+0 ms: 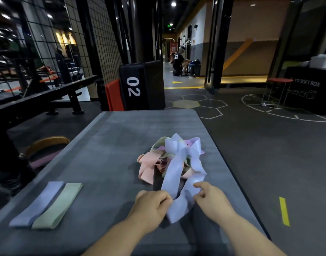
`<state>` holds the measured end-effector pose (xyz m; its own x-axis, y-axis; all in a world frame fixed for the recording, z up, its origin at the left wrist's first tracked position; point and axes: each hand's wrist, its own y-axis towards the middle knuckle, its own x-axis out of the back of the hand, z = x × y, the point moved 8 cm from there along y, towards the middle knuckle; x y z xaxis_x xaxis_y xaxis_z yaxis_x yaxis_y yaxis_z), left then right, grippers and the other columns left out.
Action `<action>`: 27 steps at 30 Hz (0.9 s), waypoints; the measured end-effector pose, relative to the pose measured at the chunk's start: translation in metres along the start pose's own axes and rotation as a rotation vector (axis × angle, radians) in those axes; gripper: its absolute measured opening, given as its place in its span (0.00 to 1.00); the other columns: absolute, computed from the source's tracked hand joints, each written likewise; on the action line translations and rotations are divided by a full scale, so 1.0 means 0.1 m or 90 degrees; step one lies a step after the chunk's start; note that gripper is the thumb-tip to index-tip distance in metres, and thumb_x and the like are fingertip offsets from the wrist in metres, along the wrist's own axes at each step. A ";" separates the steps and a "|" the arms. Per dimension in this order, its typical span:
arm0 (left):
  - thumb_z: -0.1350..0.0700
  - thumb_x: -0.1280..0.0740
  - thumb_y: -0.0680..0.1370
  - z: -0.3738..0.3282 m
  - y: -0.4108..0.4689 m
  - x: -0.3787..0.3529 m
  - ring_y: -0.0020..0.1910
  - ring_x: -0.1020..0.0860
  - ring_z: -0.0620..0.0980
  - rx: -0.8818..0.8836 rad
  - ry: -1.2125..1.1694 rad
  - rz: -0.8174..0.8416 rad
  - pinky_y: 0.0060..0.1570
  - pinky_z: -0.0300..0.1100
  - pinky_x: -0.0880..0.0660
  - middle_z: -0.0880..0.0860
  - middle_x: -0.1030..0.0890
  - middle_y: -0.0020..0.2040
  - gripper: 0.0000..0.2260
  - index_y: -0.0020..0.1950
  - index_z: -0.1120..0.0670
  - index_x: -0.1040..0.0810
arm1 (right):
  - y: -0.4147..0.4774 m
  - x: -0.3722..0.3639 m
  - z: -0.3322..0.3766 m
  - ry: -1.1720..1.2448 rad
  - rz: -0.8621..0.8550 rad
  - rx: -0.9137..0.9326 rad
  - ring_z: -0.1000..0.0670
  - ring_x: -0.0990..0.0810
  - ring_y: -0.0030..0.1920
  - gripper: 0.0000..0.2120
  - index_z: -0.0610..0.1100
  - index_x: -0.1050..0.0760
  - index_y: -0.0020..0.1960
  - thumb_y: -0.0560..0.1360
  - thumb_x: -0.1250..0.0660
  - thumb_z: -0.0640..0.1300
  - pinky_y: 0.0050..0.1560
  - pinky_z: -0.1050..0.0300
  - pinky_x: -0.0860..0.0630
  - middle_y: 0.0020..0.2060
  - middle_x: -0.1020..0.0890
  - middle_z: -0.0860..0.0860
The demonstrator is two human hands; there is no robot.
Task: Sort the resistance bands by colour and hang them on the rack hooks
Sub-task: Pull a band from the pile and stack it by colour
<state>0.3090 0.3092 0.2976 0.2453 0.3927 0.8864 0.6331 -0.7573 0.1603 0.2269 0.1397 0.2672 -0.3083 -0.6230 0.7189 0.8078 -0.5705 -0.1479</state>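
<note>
My left hand (152, 202) and right hand (211, 199) pinch 1 lavender band (174, 179).
I see the fingers of both curled round its near loop; its far end runs into the tangled pile (149, 163) of pink, green and lilac bands on the grey mat (112, 137). Well left, a flat lavender band (38, 204) and a flat green band (58, 206) lie side by side.

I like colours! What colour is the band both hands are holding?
The held band is pale lilac; the head view shows it best.
</note>
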 end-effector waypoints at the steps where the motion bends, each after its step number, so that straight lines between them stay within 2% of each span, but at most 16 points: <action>1: 0.45 0.46 0.79 0.06 -0.07 0.05 0.41 0.28 0.45 0.009 -0.005 0.002 0.54 0.35 0.39 0.41 0.24 0.36 0.10 0.42 0.46 0.30 | -0.02 0.02 0.01 -0.002 -0.014 -0.003 0.50 0.22 0.45 0.18 0.53 0.29 0.67 0.77 0.40 0.43 0.42 0.59 0.26 0.49 0.18 0.51; 3: 0.43 0.48 0.78 0.17 -0.23 0.16 0.38 0.29 0.43 0.024 0.000 0.004 0.53 0.31 0.40 0.35 0.25 0.35 0.11 0.40 0.45 0.31 | -0.04 0.06 0.04 0.003 -0.043 -0.011 0.49 0.23 0.47 0.17 0.52 0.30 0.66 0.78 0.39 0.46 0.42 0.58 0.29 0.51 0.19 0.50; 5: 0.47 0.43 0.80 0.28 -0.36 0.24 0.36 0.30 0.43 0.041 0.000 0.012 0.52 0.34 0.38 0.28 0.27 0.36 0.12 0.36 0.44 0.33 | -0.07 0.07 0.05 0.007 -0.057 -0.015 0.49 0.25 0.46 0.15 0.50 0.31 0.64 0.77 0.37 0.47 0.39 0.58 0.31 0.52 0.20 0.49; 7: 0.49 0.41 0.81 0.38 -0.47 0.30 0.35 0.30 0.40 0.061 0.006 0.012 0.51 0.36 0.37 0.26 0.28 0.36 0.14 0.35 0.43 0.34 | -0.11 0.06 0.10 0.006 -0.066 -0.009 0.50 0.25 0.44 0.11 0.50 0.31 0.56 0.76 0.34 0.48 0.36 0.59 0.30 0.51 0.22 0.50; 9: 0.49 0.41 0.81 0.47 -0.53 0.35 0.33 0.30 0.37 0.072 0.014 -0.004 0.50 0.36 0.37 0.26 0.28 0.37 0.13 0.36 0.44 0.33 | -0.14 0.00 0.15 -0.008 -0.055 0.008 0.50 0.24 0.47 0.11 0.54 0.32 0.53 0.74 0.33 0.49 0.41 0.58 0.28 0.53 0.26 0.52; 12: 0.49 0.40 0.80 0.60 -0.58 0.37 0.33 0.30 0.39 0.096 -0.012 -0.027 0.51 0.36 0.35 0.29 0.27 0.36 0.12 0.36 0.44 0.32 | -0.18 -0.09 0.22 -0.044 -0.033 0.038 0.51 0.24 0.50 0.14 0.55 0.30 0.58 0.74 0.34 0.47 0.47 0.57 0.27 0.55 0.29 0.54; 16: 0.49 0.39 0.79 0.70 -0.60 0.33 0.34 0.31 0.44 0.114 -0.065 -0.044 0.49 0.35 0.33 0.34 0.26 0.33 0.11 0.36 0.44 0.30 | -0.17 -0.02 0.19 -0.034 -0.099 0.018 0.47 0.26 0.51 0.21 0.53 0.34 0.65 0.75 0.34 0.43 0.47 0.54 0.29 0.59 0.30 0.50; 18: 0.50 0.39 0.79 0.72 -0.59 0.30 0.34 0.31 0.44 0.113 -0.072 -0.032 0.47 0.35 0.34 0.33 0.26 0.33 0.12 0.35 0.43 0.30 | -0.15 0.00 0.16 -0.040 -0.118 0.007 0.46 0.26 0.51 0.24 0.53 0.36 0.69 0.76 0.35 0.43 0.45 0.55 0.30 0.62 0.31 0.48; 20: 0.51 0.40 0.80 0.71 -0.56 0.29 0.33 0.31 0.43 0.104 -0.062 -0.021 0.46 0.35 0.36 0.30 0.27 0.34 0.13 0.34 0.43 0.31 | -0.13 0.00 0.12 -0.069 -0.118 -0.011 0.47 0.26 0.49 0.21 0.53 0.34 0.69 0.77 0.36 0.44 0.44 0.56 0.30 0.62 0.31 0.48; 22: 0.51 0.40 0.80 0.72 -0.54 0.31 0.33 0.30 0.42 0.100 -0.059 -0.021 0.47 0.34 0.36 0.27 0.28 0.35 0.13 0.35 0.43 0.32 | -0.09 -0.02 0.11 -0.115 -0.110 -0.009 0.48 0.25 0.49 0.13 0.53 0.27 0.62 0.78 0.38 0.45 0.45 0.56 0.27 0.59 0.30 0.50; 24: 0.50 0.41 0.80 0.76 -0.52 0.33 0.33 0.30 0.41 0.100 -0.053 -0.022 0.49 0.34 0.36 0.26 0.28 0.36 0.12 0.36 0.43 0.32 | -0.07 -0.02 0.13 -0.114 -0.124 0.009 0.49 0.25 0.47 0.04 0.52 0.24 0.49 0.78 0.37 0.46 0.44 0.56 0.27 0.55 0.27 0.51; 25: 0.50 0.41 0.80 0.78 -0.51 0.34 0.33 0.30 0.41 0.101 -0.046 -0.026 0.49 0.33 0.36 0.26 0.28 0.36 0.12 0.36 0.44 0.32 | -0.05 -0.01 0.16 -0.103 -0.135 0.022 0.50 0.25 0.45 0.04 0.51 0.24 0.45 0.78 0.36 0.46 0.41 0.57 0.28 0.52 0.26 0.52; 27: 0.50 0.41 0.80 0.85 -0.50 0.40 0.33 0.30 0.41 0.113 -0.049 -0.045 0.47 0.31 0.37 0.28 0.28 0.36 0.12 0.36 0.44 0.32 | -0.01 0.01 0.19 -0.052 -0.144 0.034 0.50 0.24 0.45 0.04 0.49 0.24 0.45 0.77 0.36 0.46 0.38 0.58 0.30 0.46 0.23 0.53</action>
<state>0.3496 0.4073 0.2878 0.2467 0.4852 0.8389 0.7686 -0.6252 0.1356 0.2357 0.1500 0.2806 -0.4451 -0.4362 0.7820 0.7489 -0.6601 0.0581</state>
